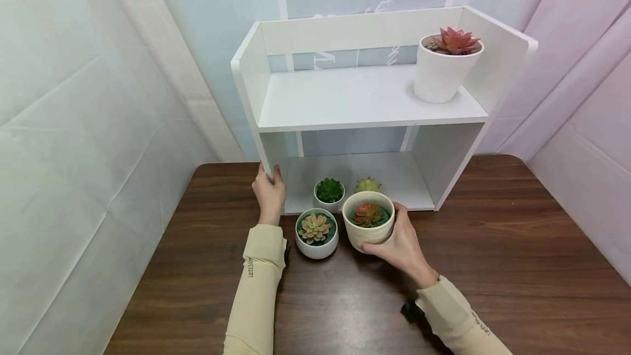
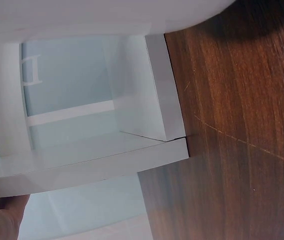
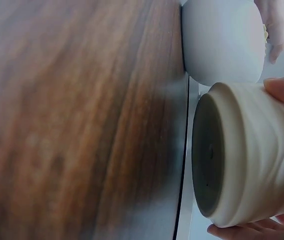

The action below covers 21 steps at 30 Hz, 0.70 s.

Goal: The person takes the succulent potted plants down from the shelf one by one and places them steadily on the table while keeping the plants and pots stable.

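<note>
My right hand (image 1: 401, 242) grips a cream pot (image 3: 257, 155) from its right side, thumb in front and fingers behind. A red-green succulent (image 1: 368, 214) sits in that pot, and its underside shows above the tabletop in the right wrist view. My left hand (image 1: 270, 193) holds the left side panel of a white two-tier shelf (image 1: 345, 100), with the panel edge between thumb and fingers in the left wrist view (image 2: 81, 172). Between my hands, a round white pot (image 1: 317, 251) with a pale succulent stands on the table in front of the shelf.
On the lower tier stand a small white pot with a dark green succulent (image 1: 329, 189) and a yellow-green succulent (image 1: 367, 184), partly hidden behind the cream pot. A tall white pot (image 1: 440, 75) with a red succulent stands at the upper tier's right end. The brown table (image 1: 503, 245) extends around.
</note>
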Available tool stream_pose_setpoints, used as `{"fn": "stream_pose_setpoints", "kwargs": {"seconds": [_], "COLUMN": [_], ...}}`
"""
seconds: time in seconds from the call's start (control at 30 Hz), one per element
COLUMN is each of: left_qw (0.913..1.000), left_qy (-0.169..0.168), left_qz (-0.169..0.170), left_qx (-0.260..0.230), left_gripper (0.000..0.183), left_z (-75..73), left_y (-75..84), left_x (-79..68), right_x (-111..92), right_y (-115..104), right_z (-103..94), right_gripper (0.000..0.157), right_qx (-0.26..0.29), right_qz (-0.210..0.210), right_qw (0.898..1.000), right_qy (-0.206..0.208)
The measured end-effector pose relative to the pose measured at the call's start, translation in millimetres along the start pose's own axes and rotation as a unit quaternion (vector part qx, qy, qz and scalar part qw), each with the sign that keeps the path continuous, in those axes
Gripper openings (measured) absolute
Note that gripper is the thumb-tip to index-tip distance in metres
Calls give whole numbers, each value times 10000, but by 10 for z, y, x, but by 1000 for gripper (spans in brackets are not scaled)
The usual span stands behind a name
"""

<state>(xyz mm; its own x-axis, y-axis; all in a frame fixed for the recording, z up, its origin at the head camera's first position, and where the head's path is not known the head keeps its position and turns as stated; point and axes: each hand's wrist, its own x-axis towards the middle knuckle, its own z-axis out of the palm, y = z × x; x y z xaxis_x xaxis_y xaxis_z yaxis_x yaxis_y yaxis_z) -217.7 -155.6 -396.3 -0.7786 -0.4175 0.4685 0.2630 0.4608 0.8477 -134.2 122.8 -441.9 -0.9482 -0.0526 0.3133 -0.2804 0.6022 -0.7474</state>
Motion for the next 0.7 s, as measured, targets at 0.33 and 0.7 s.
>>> {"fn": "stream_pose_setpoints", "kwargs": {"seconds": [0.33,0.7], "left_qw": [10000,10000], "left_qy": [-38,-32], "left_qz": [-10,-52], "left_qx": [-34,-3], "left_gripper": [32,31], "left_z": [5,8], "left_y": [-15,-14], "left_x": [-4,7], "right_x": [6,14], "right_y": [16,9], "right_z": [18,17], "right_gripper": [107,108], "right_qx": [-51,-72], "right_qz": [41,69], "right_qw": [9999,9999], "right_qy": [-76,-139]}}
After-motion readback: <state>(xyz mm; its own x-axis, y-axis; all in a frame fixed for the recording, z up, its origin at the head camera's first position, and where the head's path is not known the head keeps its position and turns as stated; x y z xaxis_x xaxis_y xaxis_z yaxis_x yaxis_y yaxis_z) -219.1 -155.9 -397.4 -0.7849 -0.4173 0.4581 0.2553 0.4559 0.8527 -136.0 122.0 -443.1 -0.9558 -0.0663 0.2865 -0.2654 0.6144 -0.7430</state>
